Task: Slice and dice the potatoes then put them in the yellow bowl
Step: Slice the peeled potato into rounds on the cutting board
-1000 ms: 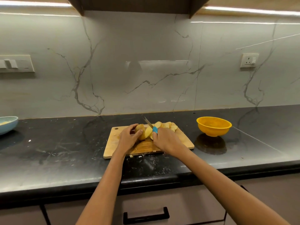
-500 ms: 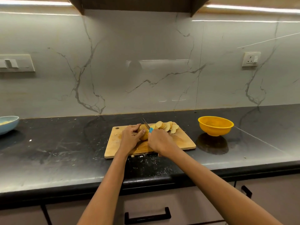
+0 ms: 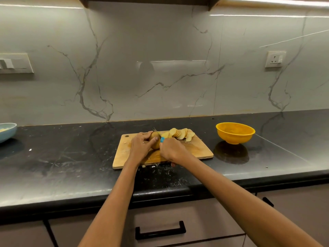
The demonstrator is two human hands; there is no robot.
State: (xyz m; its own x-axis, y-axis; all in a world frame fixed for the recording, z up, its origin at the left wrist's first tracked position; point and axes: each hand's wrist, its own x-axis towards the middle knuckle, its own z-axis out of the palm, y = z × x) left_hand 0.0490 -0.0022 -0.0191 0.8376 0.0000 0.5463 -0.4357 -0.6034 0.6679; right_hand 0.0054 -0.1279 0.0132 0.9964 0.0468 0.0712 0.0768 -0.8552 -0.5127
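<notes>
Hands meet at the middle of the frame over a wooden cutting board (image 3: 195, 150). The left hand (image 3: 140, 147) curls its fingers and thumb round the uncut part of a potato (image 3: 154, 139), pinning it to the board. The right hand (image 3: 173, 150) grips a knife (image 3: 159, 135) by its blue handle, with the blade reaching up and left across the potato, just right of the left thumb. A fan of cut slices (image 3: 181, 134) leans in a row toward the upper right of the board, touching one another. The board lies on a dark bench (image 3: 62, 157) dusted with pale scraps. The yellow bowl (image 3: 235, 132) stands on the bench right of the board, apart from it. A blue bowl (image 3: 7, 131) sits at the far left edge of the frame.
</notes>
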